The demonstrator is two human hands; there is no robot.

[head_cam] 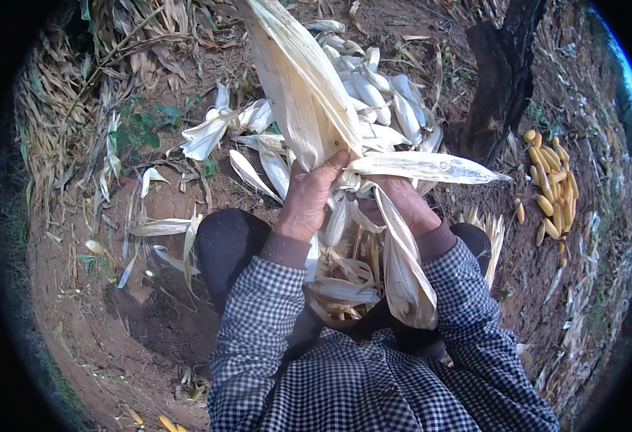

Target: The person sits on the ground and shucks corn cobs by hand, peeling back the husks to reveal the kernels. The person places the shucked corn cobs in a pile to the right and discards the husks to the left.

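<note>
My left hand (311, 197) is closed on the base of a large, pale dry corn husk (307, 92) that spreads upward from it. Close beside it, my right hand (394, 202) grips the same bundle near its stem end, partly hidden under the leaves. One husk leaf (429, 167) points out to the right and another (406, 270) hangs over my right wrist. Whether an ear is inside the bundle I cannot tell. Beyond my hands lies a heap of unhusked ears of corn (372, 94) in whitish husks.
Husked yellow corn cobs (559, 189) are piled at the right. A dark wooden stump (497, 86) stands at the upper right. Dry corn stalks (67, 108) lie at the upper left. Loose husks (343, 289) lie between my knees, and more are scattered at the left.
</note>
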